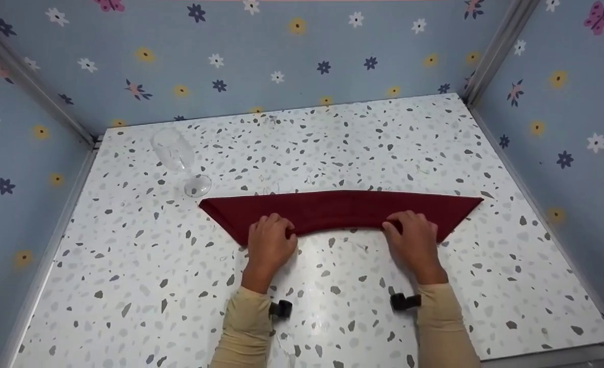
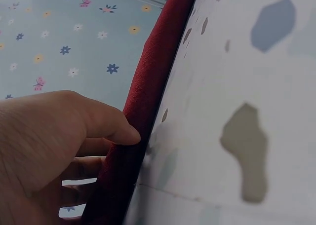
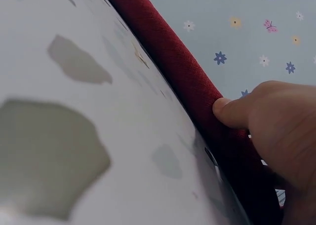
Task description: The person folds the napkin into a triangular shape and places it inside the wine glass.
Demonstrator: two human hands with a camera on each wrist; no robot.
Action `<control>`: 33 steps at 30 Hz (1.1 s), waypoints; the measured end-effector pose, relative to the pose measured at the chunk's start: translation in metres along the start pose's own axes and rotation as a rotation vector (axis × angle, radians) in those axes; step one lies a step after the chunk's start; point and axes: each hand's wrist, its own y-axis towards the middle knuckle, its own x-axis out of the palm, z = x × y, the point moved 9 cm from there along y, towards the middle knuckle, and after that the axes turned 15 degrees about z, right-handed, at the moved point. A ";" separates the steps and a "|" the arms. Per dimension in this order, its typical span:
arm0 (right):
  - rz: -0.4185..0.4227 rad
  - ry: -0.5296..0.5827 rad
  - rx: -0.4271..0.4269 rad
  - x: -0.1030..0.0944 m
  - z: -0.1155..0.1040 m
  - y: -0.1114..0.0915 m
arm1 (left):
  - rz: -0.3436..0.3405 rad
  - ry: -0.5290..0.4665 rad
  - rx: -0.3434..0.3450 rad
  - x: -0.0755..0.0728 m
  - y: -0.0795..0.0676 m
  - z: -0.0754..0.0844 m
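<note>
A dark red cloth napkin [image 1: 340, 209], folded into a long flat trapezoid, lies across the middle of the table. Its near edge bows slightly upward between the hands. Toward its left end, my left hand [image 1: 271, 245] pinches that edge, thumb at the front and curled fingers on top. My right hand [image 1: 413, 243] grips the same edge nearer the right end in a similar way. Up close in the left wrist view, the thumb [image 2: 126, 131] presses the rounded fold. The right wrist view has the other thumb [image 3: 228, 110] against the fold, with most fingers hidden.
A clear stemmed glass [image 1: 174, 153] lies on its side at the back left, its foot close to the napkin's left corner. Flowered panels [image 1: 281, 56] wall the speckled white table [image 1: 143, 286] at the back and both sides.
</note>
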 end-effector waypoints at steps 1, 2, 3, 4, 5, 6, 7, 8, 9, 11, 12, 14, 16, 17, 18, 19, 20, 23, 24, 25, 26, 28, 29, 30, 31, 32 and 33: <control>-0.001 0.002 0.002 0.000 0.000 0.000 | 0.004 -0.001 0.002 -0.001 0.000 0.000; -0.002 0.004 0.003 0.000 0.000 0.001 | 0.012 -0.005 0.007 -0.002 0.000 0.001; -0.001 0.010 0.006 -0.001 0.000 0.001 | 0.019 -0.008 0.013 -0.003 0.000 0.002; 0.001 0.014 0.009 -0.001 0.000 0.001 | 0.027 -0.012 0.019 -0.005 0.000 0.002; 0.004 0.019 0.010 -0.002 0.000 0.001 | 0.033 -0.013 0.025 -0.006 0.001 0.003; 0.007 0.022 0.014 -0.002 0.001 0.001 | 0.038 -0.013 0.032 -0.007 0.001 0.003; 0.011 0.025 0.017 -0.003 0.002 0.002 | 0.036 -0.012 0.034 -0.007 0.001 0.004; 0.013 0.026 0.021 -0.003 0.002 0.002 | 0.035 -0.010 0.036 -0.007 0.001 0.004; 0.016 0.027 0.025 -0.003 0.003 0.002 | 0.032 -0.007 0.037 -0.007 0.001 0.004; 0.018 0.021 0.031 -0.003 0.004 0.002 | 0.022 -0.002 0.031 -0.006 0.001 0.003; 0.017 0.017 0.036 -0.003 0.005 0.002 | 0.019 -0.002 0.026 -0.005 0.001 0.002; 0.013 0.016 0.045 -0.003 0.005 0.002 | 0.016 -0.008 0.017 -0.005 0.002 0.001; 0.012 0.014 0.052 -0.003 0.006 0.002 | 0.023 -0.020 0.010 -0.006 0.002 0.000; 0.011 0.013 0.056 -0.003 0.006 0.002 | 0.026 -0.027 0.007 -0.007 0.003 0.000; 0.010 0.013 0.059 -0.003 0.006 0.002 | 0.027 -0.034 0.003 -0.007 0.003 0.000; 0.008 0.012 0.064 -0.003 0.006 0.002 | 0.026 -0.039 -0.001 -0.007 0.004 -0.001; 0.006 0.011 0.067 -0.003 0.006 0.002 | 0.025 -0.043 -0.004 -0.007 0.004 -0.001; 0.000 0.003 0.074 -0.002 0.005 0.002 | 0.013 -0.047 -0.015 -0.006 0.004 -0.003; -0.001 0.000 0.074 -0.002 0.005 0.002 | 0.010 -0.046 -0.017 -0.006 0.004 -0.003; 0.000 -0.004 0.073 -0.002 0.005 0.002 | 0.008 -0.045 -0.017 -0.005 0.004 -0.003; 0.002 -0.004 0.073 -0.002 0.005 0.002 | 0.007 -0.046 -0.017 -0.005 0.004 -0.003; 0.012 0.007 0.068 -0.003 0.005 0.002 | 0.012 -0.050 -0.017 -0.005 0.004 -0.004; 0.017 0.013 0.061 -0.004 0.004 0.002 | 0.015 -0.054 -0.018 -0.005 0.004 -0.004; 0.022 0.021 0.052 -0.004 0.004 0.002 | 0.019 -0.058 -0.019 -0.005 0.003 -0.004; 0.026 0.026 0.041 -0.005 0.003 0.002 | 0.025 -0.061 -0.019 -0.006 0.003 -0.005; 0.029 0.032 0.029 -0.005 0.002 0.002 | 0.033 -0.065 -0.019 -0.006 0.003 -0.005; 0.030 0.035 0.016 -0.005 0.001 0.003 | 0.043 -0.066 -0.016 -0.007 0.003 -0.005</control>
